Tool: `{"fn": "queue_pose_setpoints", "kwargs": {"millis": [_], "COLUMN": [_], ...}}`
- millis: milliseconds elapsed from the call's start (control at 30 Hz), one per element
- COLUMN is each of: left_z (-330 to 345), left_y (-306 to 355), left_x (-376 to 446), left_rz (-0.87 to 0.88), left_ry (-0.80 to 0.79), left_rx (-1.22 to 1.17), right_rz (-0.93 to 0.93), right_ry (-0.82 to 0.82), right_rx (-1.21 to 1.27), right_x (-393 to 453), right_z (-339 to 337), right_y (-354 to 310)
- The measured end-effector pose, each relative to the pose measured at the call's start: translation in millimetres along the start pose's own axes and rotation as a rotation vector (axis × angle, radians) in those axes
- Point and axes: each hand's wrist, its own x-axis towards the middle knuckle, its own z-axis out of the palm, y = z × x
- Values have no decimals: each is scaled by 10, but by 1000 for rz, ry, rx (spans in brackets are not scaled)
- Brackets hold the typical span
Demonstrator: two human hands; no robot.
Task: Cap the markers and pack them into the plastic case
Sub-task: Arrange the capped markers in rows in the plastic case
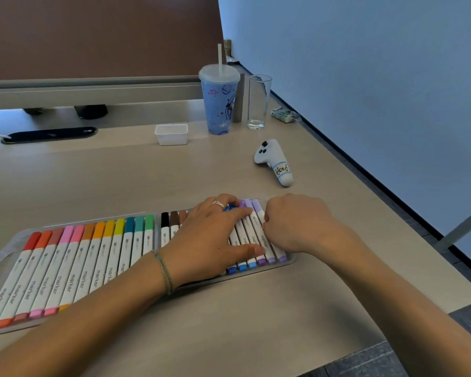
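Note:
A clear plastic case lies open on the desk, holding two rows of white-barrelled capped markers, red to green in the left half, black, brown, blue and purple in the right. My left hand lies flat across the right half, fingers straight on the blue and purple markers. My right hand sits at the case's right end, fingers curled down onto the outermost purple marker; whether it grips that marker is hidden.
Behind the case lie a white game controller, a small white tub, a blue lidded cup with straw, an empty glass and a small packet. The desk's right edge runs diagonally beside the wall.

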Motion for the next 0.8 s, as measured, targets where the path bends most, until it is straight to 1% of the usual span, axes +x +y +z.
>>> {"fn": "queue_pose_setpoints", "kwargs": {"millis": [100, 200, 233, 367, 433, 533, 633, 733, 800], "left_z": [23, 61, 75, 165, 163, 83, 9, -52, -99], "left_y": [-21, -43, -43, -9, -19, -56, -99, -185, -300], "left_x": [18, -10, -37, -148, -141, -181, -408, -723, -934], "left_rz": [4, 20, 28, 65, 69, 35, -20, -78, -132], "left_ry": [6, 35, 45, 65, 62, 85, 156, 213, 251], "left_rx": [-4, 2, 11, 55, 10, -118, -157, -127, -104], "right_rz": [-3, -100, -126, -178, -199, -110, -32, -98, -176], "right_ry": [1, 13, 18, 48, 77, 139, 295, 429, 464], "right_rx": [-52, -329, -378, -478, -500, -287, -131, 64, 162], "right_x": [-79, -156, -146, -79, -104, -172, -247, -330, -366], "right_z": [-25, 3, 50, 92, 41, 18, 116, 267, 327], "right_y": [-57, -187, -218, -246, -202, -99, -112, -291, -456]}}
